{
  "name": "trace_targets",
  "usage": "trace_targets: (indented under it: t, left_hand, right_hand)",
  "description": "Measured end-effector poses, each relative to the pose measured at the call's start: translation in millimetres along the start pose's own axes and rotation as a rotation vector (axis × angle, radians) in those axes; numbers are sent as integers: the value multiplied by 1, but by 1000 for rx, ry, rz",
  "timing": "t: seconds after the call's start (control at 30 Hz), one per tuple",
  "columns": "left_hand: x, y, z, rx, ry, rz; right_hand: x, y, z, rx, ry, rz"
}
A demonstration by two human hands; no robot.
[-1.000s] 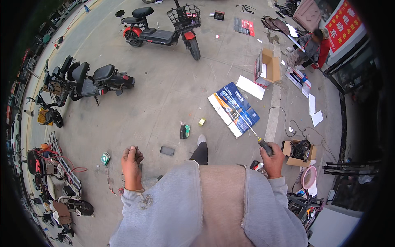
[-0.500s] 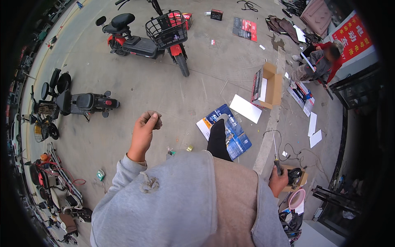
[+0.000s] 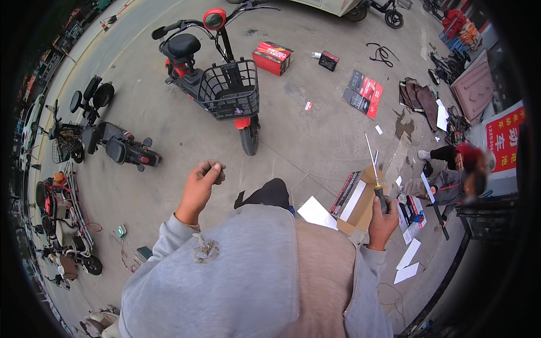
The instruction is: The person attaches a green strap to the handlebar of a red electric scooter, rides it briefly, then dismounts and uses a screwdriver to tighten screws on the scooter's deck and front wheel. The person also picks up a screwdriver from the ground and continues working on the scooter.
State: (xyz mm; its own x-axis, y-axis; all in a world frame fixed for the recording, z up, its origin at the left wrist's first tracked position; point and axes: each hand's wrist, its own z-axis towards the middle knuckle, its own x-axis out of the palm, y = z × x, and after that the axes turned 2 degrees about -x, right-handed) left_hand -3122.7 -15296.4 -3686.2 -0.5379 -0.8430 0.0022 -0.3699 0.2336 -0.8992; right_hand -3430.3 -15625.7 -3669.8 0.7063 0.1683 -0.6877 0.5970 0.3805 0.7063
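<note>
My left hand (image 3: pixel 198 190) is raised in front of me, left of the middle. Its fingers are curled with the thumb pressed on them; whether something small sits inside cannot be made out. In my right hand (image 3: pixel 384 224) is a screwdriver (image 3: pixel 379 196) with a black and yellow handle, its shaft pointing up and away. A second thin shaft shows beside the first; whether it is another tool is unclear. Beyond the right hand lies an open cardboard box (image 3: pixel 359 209), with a white sheet (image 3: pixel 316 213) left of it. Ahead stands a red and black electric scooter (image 3: pixel 249 141) with a front basket (image 3: pixel 228 93).
A red box (image 3: pixel 273 59), a small black box (image 3: pixel 328 61) and flattened cardboard (image 3: pixel 363 94) lie on the paving ahead. A black scooter (image 3: pixel 121 149) is parked at left. At right a person (image 3: pixel 451 180) crouches by a printed sheet (image 3: pixel 411 218).
I have moved forward: the red scooter is nearer, and the blue printed cardboard has gone from view beneath me. My right hand has risen with the screwdriver; the left keeps its curled shape.
</note>
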Motion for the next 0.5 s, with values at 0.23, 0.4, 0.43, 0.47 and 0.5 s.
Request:
trace_targets:
  t: [0.23, 0.4, 0.43, 0.47, 0.5]
  left_hand:
    - [75, -33, 234, -16, -107, -165]
    - [127, -115, 422, 69, -77, -248]
    - [134, -133, 455, 88, -86, -233]
    - [139, -149, 486, 128, -82, -232]
    - [143, -164, 512, 123, -91, -193]
  right_hand:
    - [82, -33, 182, 117, 104, -96]
    - [127, -41, 327, 185, 103, -241]
    - [136, -38, 357, 162, 93, -218]
    - [146, -35, 386, 139, 83, -196]
    - [150, -29, 419, 143, 94, -322]
